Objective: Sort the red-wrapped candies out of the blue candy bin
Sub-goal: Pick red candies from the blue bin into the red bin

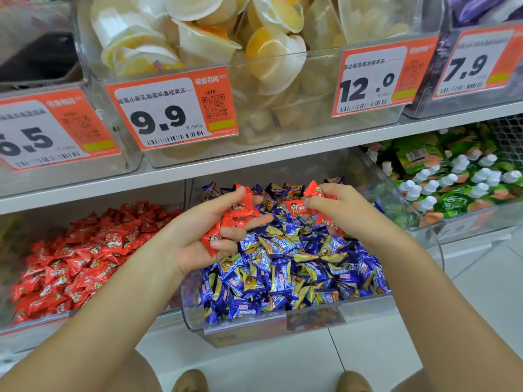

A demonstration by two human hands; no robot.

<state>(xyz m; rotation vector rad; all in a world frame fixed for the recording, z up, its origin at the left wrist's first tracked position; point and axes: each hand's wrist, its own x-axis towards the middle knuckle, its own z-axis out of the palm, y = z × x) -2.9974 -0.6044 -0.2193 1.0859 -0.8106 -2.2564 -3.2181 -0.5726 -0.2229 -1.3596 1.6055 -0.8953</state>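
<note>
- Mid-collection is the step judged to be in hand: red-wrapped candies are being gathered over the clear plastic bin of blue-and-gold wrapped candies (285,315), at the centre of the frame.
- The left hand (209,230) is seen palm-up, fingers curled round a cluster of red foil-wrapped candies (236,215); several are cradled there, one poking up past the fingertips.
- The right hand (339,205) is held with its fingers bent and pinching more red-wrapped candies (307,206), just beside the left hand, with little gap between them.
- Whether any red wrappers are left buried among the blue ones cannot be told; none is plainly shown on the surface away from the hands.
- The next move is judged to call for the handfuls to be carried to the lower left of the frame, where the neighbouring clear bin of red-wrapped candies (70,256) lies, and let go there.
- For that, the divider wall between the two bins must be cleared, and the left hand kept level so that nothing is spilled.
- Overhead, the white shelf edge (254,162) and the clear bin of pale jelly cups (254,89) with its orange price label (172,108) are set close above, so headroom is judged tight at the back.
- Open room is offered toward the lower part of the frame, in front of the bins, above the pale tiled floor (283,360).
- To the right, the bin of green pouches with white caps (458,182) is bordered by a curved clear wall.
</note>
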